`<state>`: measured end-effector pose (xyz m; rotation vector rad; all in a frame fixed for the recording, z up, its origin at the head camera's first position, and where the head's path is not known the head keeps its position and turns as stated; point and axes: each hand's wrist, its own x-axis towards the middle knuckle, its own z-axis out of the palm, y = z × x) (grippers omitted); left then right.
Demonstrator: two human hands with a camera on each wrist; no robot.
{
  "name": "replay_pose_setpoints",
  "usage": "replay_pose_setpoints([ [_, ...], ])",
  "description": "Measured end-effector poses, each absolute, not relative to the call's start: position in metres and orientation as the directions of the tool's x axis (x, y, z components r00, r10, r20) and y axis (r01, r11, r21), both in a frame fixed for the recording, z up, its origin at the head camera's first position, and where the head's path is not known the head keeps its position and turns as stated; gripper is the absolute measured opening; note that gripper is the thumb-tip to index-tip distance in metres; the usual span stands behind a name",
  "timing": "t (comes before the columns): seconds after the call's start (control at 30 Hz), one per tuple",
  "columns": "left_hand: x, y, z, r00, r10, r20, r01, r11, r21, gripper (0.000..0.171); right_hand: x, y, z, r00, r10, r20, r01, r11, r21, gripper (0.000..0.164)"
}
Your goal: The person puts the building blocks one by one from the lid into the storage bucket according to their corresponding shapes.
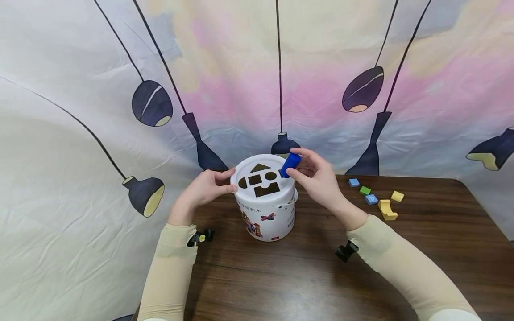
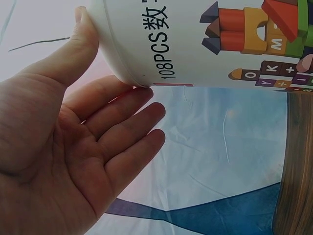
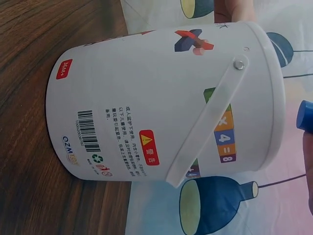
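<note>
A white block bucket (image 1: 267, 218) stands upright on the table, its white lid (image 1: 261, 162) cut with several shaped holes, among them a triangle, a square and a circle. My left hand (image 1: 204, 189) touches the lid's left edge with thumb and fingertips; in the left wrist view its fingers (image 2: 134, 127) are spread, nearly straight. Between the thumb and fingers of my right hand (image 1: 319, 178) is a blue building block (image 1: 291, 165), pinched and tilted over the lid's right side, where it partly covers a hole. The right wrist view shows only this block's rounded end (image 3: 305, 116).
Several loose blocks lie on the wooden table (image 1: 313, 276) at the right: blue, green and yellow, one a yellow arch (image 1: 387, 210). The bucket's white handle (image 3: 208, 127) hangs down its side. A printed cloth (image 1: 241, 67) hangs behind the table.
</note>
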<state>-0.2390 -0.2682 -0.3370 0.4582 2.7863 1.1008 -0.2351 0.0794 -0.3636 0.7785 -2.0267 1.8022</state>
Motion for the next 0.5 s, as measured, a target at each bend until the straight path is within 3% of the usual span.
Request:
replay_pose_setpoints([
  [0.5,-0.239,-0.269,-0.337,-0.947,0.322,0.015,0.253,0.713,0.654,0.069,-0.246,0.065,-0.359,-0.791,-0.300,0.534,-0.584,0.108,-0.805,0.047],
])
